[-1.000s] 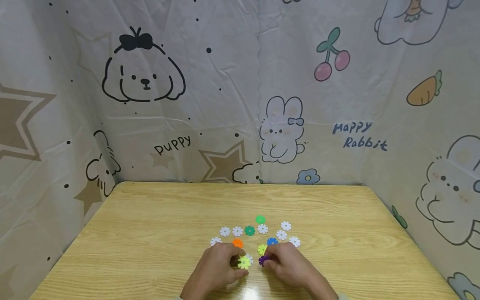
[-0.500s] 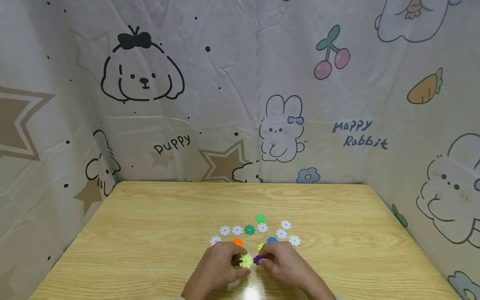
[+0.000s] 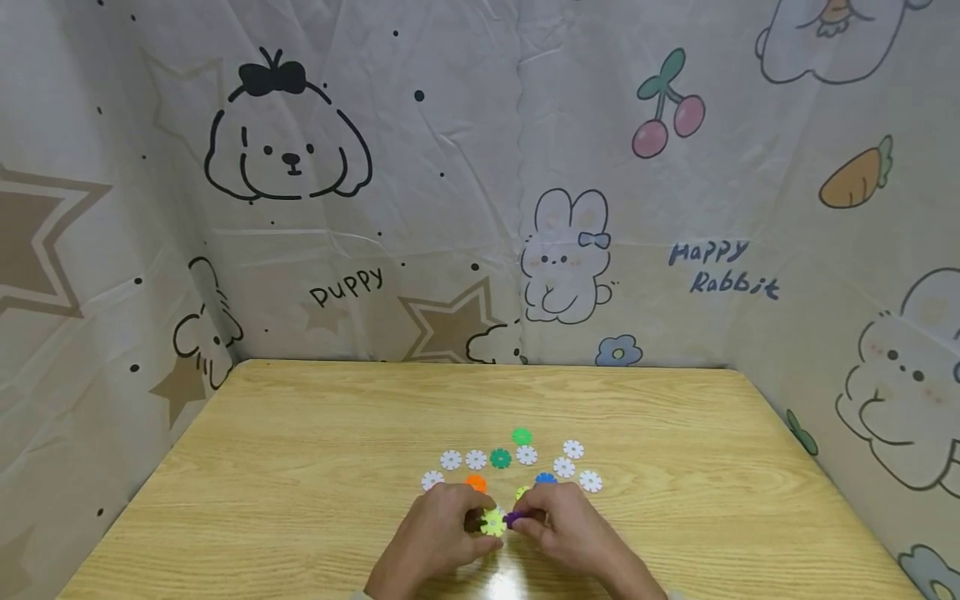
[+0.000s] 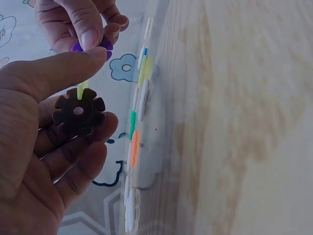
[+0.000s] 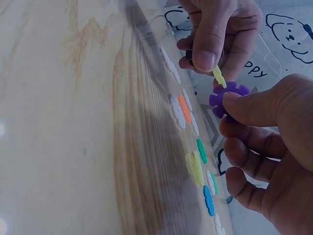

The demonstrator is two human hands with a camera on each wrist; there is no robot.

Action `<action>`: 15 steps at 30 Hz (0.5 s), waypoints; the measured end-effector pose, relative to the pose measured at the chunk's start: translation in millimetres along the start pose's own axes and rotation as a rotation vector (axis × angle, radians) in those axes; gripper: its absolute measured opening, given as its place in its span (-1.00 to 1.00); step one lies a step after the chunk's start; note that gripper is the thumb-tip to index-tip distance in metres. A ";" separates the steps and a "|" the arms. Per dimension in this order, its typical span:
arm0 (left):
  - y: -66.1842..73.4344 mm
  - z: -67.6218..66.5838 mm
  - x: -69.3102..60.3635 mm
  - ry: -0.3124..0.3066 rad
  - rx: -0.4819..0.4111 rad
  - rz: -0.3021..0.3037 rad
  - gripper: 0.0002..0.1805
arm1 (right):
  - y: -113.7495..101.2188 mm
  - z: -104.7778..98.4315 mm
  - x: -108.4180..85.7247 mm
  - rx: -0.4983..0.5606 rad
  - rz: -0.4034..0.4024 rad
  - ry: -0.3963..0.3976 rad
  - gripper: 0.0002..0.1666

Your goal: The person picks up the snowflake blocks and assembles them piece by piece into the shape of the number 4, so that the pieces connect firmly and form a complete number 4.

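My left hand (image 3: 431, 533) grips a yellow notched interlocking disc (image 3: 493, 523) between thumb and fingers, just above the table. Joined to it at an angle is a dark notched disc (image 4: 80, 117), clear in the left wrist view but hidden from the head. My right hand (image 3: 573, 527) pinches a purple interlocking disc (image 5: 235, 90) by its face with thumb and forefinger. In the right wrist view the yellow disc's edge meets the purple disc's rim; whether their slots are engaged I cannot tell.
Loose discs lie on the wooden table (image 3: 315, 442) beyond the hands: several white discs (image 3: 451, 459), an orange one (image 3: 476, 482), a dark green one (image 3: 500, 458), a light green one (image 3: 522, 436) and a blue one (image 3: 546, 478). A printed cloth (image 3: 450, 225) surrounds the table.
The right hand has brought the purple disc leftward to the yellow disc and turned it more edge-on. My left hand has shifted slightly right, still holding its discs.
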State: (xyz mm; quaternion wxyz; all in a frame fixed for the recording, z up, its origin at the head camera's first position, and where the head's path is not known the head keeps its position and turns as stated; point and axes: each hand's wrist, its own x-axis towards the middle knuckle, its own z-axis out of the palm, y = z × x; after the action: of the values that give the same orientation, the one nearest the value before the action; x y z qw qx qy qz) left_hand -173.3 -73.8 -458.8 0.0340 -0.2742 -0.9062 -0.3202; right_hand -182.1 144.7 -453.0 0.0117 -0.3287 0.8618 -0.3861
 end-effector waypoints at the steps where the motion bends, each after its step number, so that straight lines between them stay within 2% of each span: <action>1: -0.2 0.1 -0.1 -0.001 -0.004 0.004 -0.73 | 0.0 0.4 0.0 -0.004 -0.008 0.005 -0.93; 10: -4.1 2.4 1.0 -0.019 -0.078 0.063 -0.81 | -0.6 6.9 -1.1 -0.106 -0.120 0.111 -0.95; 15: -4.9 2.7 0.0 -0.014 -0.089 0.112 -0.76 | -0.6 11.3 -1.0 -0.156 -0.173 0.161 -0.93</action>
State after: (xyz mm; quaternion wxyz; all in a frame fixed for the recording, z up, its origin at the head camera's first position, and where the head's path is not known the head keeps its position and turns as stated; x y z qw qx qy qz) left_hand -175.5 -75.3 -463.8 0.0332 -0.3282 -0.8744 -0.3559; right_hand -177.8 137.5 -460.8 -0.1162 -0.3695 0.8560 -0.3425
